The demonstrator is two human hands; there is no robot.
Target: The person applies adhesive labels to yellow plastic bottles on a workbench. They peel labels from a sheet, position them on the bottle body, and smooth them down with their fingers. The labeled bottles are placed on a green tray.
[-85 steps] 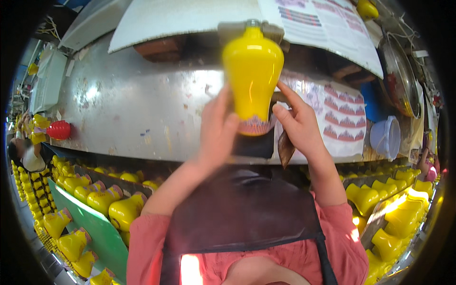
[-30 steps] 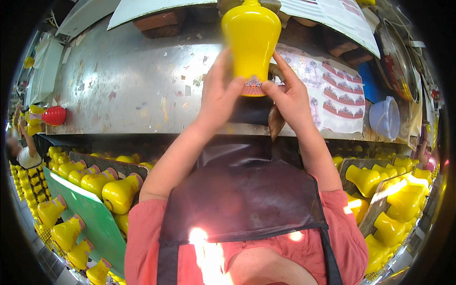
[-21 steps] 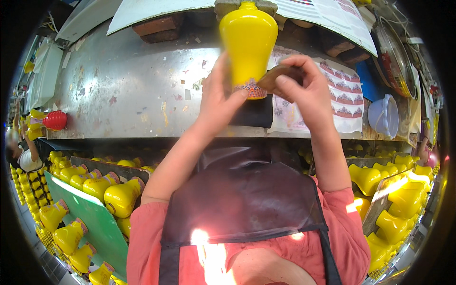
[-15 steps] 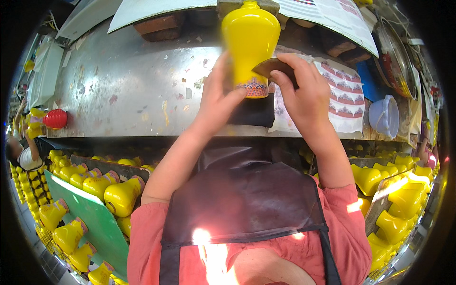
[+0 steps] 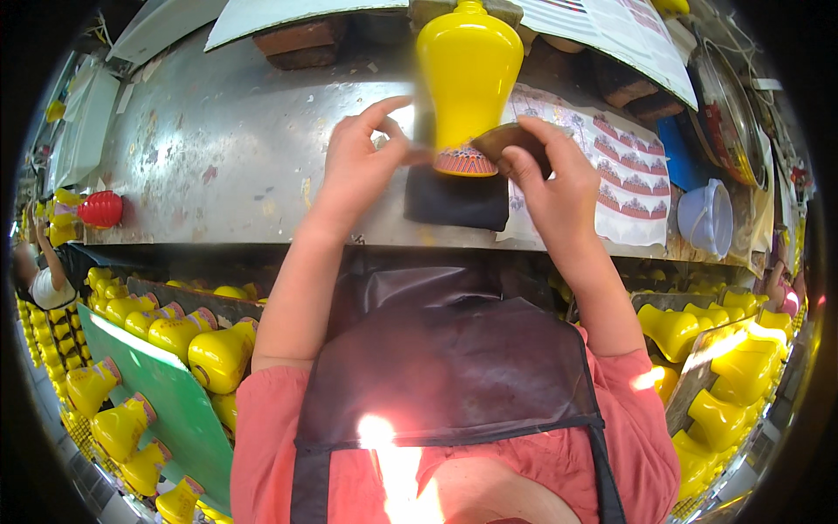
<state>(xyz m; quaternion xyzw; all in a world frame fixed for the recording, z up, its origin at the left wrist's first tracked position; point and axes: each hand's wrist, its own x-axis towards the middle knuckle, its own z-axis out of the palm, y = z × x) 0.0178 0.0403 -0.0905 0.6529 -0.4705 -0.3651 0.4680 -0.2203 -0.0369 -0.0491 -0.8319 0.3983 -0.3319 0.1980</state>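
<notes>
The space beneath and around the grip is taken up by a metal worktable point(image 5: 236, 166), its surface stained and scuffed; left of the grip, light is reflected in a pale sheen. Beyond the grip, a broad white board point(image 5: 323, 13) is seen above the tabletop, with reddish bricks point(image 5: 301, 44) set under its edge. Nearer than the grip and well to its left, a green board point(image 5: 157, 410) is slanted, and grey floor point(image 5: 103, 499) is glimpsed past it. On the near right, a worn board point(image 5: 694, 389) is struck by bright light.
</notes>
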